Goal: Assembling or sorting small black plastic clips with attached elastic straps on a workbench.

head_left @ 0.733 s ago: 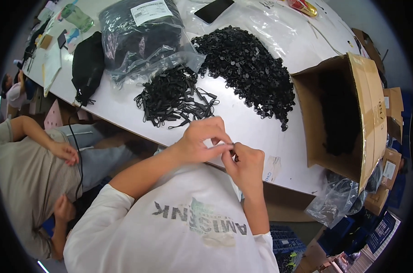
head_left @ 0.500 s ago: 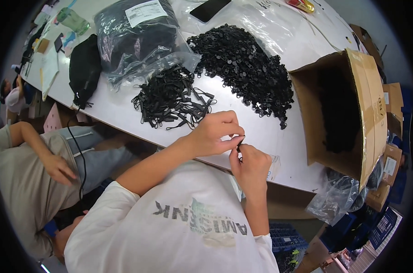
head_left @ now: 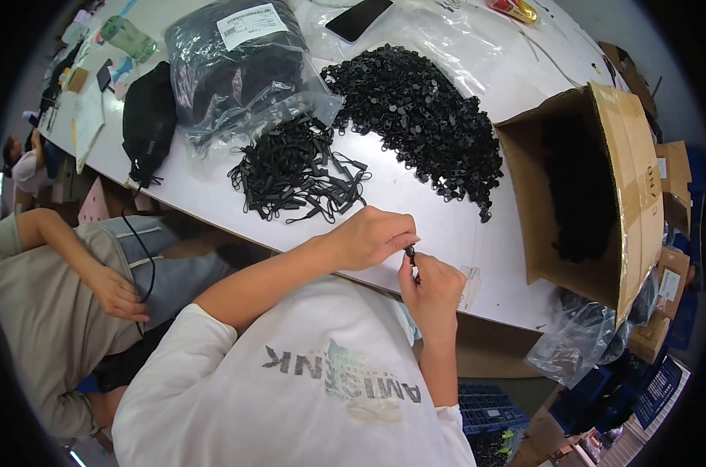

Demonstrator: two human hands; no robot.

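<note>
At the table's near edge, my left hand (head_left: 374,237) and my right hand (head_left: 434,289) meet, both in a pinch. Between the fingertips shows a small black zipper pull (head_left: 410,252), with a dark bit also showing at my right fingers; its finer shape is hidden. Beyond my left hand lies a loose heap of black cord zipper pulls (head_left: 283,171) with thin loops. Farther right spreads a larger pile of small black pieces with holes, like zipper sliders (head_left: 423,117).
An open cardboard box (head_left: 633,187) with dark contents stands at the right. Behind the heaps are a clear bag of black goods (head_left: 240,78) and a phone (head_left: 358,19). A black pouch (head_left: 148,124) lies left. Another person (head_left: 65,311) sits at my left.
My left hand has come slightly down and its fingers have closed in toward my right hand. The neighbouring person's hand has moved down and right.
</note>
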